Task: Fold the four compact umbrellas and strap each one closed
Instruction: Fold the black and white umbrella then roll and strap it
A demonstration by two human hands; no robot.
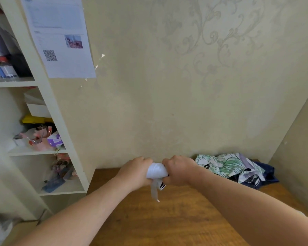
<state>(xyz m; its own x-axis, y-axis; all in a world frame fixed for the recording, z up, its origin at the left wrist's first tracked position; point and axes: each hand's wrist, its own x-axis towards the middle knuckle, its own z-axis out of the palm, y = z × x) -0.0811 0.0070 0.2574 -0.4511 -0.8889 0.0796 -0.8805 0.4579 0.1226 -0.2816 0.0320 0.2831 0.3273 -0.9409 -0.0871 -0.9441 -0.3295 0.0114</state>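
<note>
**White umbrella rolled tight, strap still hanging loose**

Both hands hold one white umbrella [157, 170] out in the air above the far part of the wooden counter [176, 219], close to the papered wall. The left hand [135, 170] is closed around one end of the bundle and the right hand [180, 170] around the other, knuckles up, so each grip is clamped on the cloth with only a short white band of rolled canopy showing between them. The canopy looks gathered and wound snug. A pale strap [155, 190] dangles from the underside of the bundle, hanging free toward the counter, and a small dark-and-white piece peeps out beside it under the right hand; what that piece is cannot be told.

Judging from this, the step in hand is the rolling of this umbrella's canopy, at or near its end, with the strapping not yet done. The next move seems to call for one hand to keep the roll pinched so it does not spring loose, while the other lets go, catches the hanging strap, draws it around the bundle and presses its end down. Where the fastener sits is hidden by the fingers.

At the back right corner of the counter lies a heap of other umbrellas [235, 167], a green leaf print over dark blue cloth, slack and unstrapped as far as can be seen, so most of the task appears to remain.
</note>
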